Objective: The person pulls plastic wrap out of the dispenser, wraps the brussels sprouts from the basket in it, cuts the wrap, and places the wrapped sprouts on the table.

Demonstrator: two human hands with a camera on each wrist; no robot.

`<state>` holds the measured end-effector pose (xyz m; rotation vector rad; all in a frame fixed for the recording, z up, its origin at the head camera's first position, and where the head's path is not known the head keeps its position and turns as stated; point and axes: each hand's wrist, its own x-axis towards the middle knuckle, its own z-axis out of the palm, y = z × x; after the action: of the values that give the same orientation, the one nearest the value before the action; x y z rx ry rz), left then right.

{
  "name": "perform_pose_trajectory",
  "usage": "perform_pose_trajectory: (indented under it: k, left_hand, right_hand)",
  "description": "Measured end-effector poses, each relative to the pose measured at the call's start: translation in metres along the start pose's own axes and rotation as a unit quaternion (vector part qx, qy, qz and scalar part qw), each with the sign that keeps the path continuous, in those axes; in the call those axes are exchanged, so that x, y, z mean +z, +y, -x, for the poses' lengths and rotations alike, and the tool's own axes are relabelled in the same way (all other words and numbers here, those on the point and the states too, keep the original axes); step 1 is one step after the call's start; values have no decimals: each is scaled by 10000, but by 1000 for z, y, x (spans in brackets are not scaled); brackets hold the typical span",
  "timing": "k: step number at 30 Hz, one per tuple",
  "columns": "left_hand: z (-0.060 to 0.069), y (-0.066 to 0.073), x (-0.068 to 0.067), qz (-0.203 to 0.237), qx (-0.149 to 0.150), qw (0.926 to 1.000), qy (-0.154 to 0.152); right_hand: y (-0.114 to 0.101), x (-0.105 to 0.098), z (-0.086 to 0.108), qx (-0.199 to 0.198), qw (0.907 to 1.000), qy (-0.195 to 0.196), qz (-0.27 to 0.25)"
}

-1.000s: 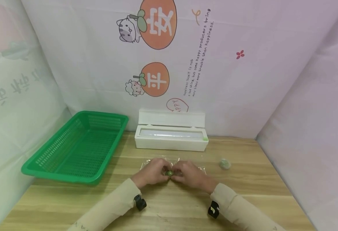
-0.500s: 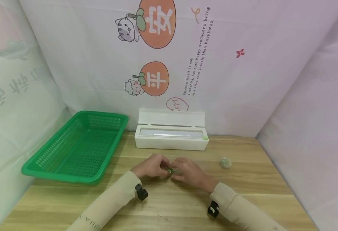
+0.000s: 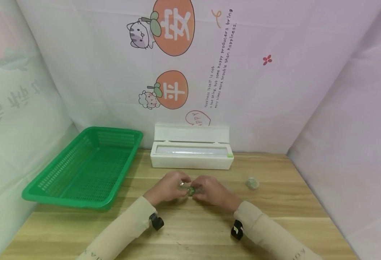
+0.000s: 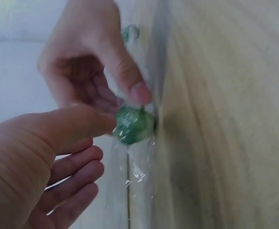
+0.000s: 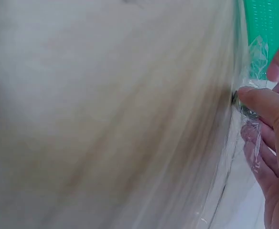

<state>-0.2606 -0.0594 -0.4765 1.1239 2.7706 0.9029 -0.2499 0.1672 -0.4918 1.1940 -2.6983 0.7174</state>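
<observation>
A small round green fruit or vegetable [image 3: 191, 191], its exact kind unclear, is wrapped in clear cling film. My right hand [image 3: 214, 193] pinches it between thumb and fingers. On its other side, my left hand [image 3: 168, 188] has thumb and forefinger apart, with film showing between them. In the left wrist view, one left digit touches the green piece [image 4: 134, 126], while the other left fingers lie loosely bent. Film [image 5: 259, 55] sticks up beyond my right thumb in the right wrist view.
A second wrapped green ball [image 3: 252, 183] lies right of my hands. Behind them stands a white cling film box [image 3: 192, 161] with its lid raised. A green basket [image 3: 70, 203] sits at the left of the wooden table [image 3: 190, 231]. Cloth walls surround the table.
The film spread beneath my hands has been gathered around the green piece. My left thumb and forefinger have parted; my right hand keeps holding. The head view has shifted slightly.
</observation>
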Motion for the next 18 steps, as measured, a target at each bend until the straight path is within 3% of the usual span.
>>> perform_pose_trajectory:
  k: [4,8,13,18]
  left_hand:
    - [1,3,4,-241,343,9990,139]
    - [1,1,11,-574,454,9970,261]
    - [0,-5,16,-603,362,9971,279]
    - [-4,-14,17,-301,93,9994,154]
  right_hand:
    - [3,-3,-4,190,9996,-48,-192]
    - [5,-3,-7,352,9989,-138,-268]
    - [7,-3,-7,494,9986,-166,-77]
    - [5,-6,-6,406,9989,2,213]
